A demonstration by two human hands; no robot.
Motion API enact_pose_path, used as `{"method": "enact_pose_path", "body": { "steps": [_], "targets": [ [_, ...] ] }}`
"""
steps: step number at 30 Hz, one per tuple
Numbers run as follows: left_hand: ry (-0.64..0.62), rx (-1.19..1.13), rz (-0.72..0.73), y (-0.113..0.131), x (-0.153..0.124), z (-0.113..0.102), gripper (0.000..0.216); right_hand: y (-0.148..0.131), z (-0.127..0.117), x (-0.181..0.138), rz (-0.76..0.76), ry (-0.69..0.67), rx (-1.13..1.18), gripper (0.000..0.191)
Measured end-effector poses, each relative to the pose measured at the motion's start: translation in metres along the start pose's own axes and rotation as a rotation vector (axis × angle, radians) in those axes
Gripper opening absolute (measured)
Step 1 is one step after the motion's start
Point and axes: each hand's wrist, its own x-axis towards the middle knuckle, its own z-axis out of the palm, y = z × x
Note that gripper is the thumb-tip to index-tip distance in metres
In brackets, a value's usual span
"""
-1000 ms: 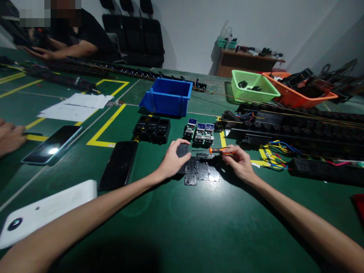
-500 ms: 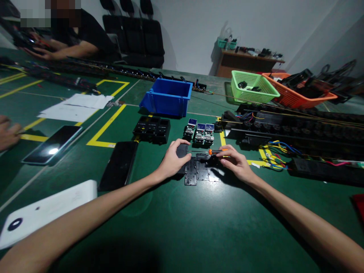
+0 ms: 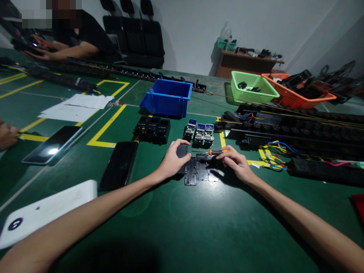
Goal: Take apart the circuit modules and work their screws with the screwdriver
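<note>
My left hand is curled around a small black plastic housing on the green table. My right hand grips an orange-handled screwdriver lying nearly level, its thin shaft reaching left toward the housing. Just in front of both hands lie three flat black cover plates side by side. Beyond them stand three small circuit modules with blue displays in a row.
A blue bin, a black module block, two dark phones and a white device lie to the left. Green and orange baskets, black strips and coloured wires fill the right. Another person works at the far left.
My right hand has slid left with the screwdriver, bringing its tip closer to the housing. My left hand has stayed put. A hand at the left edge has drawn back.
</note>
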Motion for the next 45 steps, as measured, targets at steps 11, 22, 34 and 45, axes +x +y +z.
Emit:
{"method": "enact_pose_path", "body": {
  "steps": [11, 22, 34, 45],
  "targets": [
    [0.000, 0.008, 0.007, 0.000, 0.000, 0.000, 0.030, -0.003, -0.002, 0.000, -0.061, -0.026, -0.069, 0.024],
    [0.007, 0.004, -0.002, 0.000, 0.000, 0.000, 0.030, -0.005, 0.004, 0.000, 0.090, -0.032, 0.049, 0.039],
    [0.009, 0.003, 0.004, 0.000, 0.001, 0.000, 0.030, -0.002, 0.008, -0.001, 0.193, 0.034, 0.145, 0.035],
    [0.002, 0.007, 0.017, 0.001, 0.000, 0.000, 0.029, 0.000, 0.009, 0.000, 0.056, 0.127, 0.159, 0.022]
  ]
}}
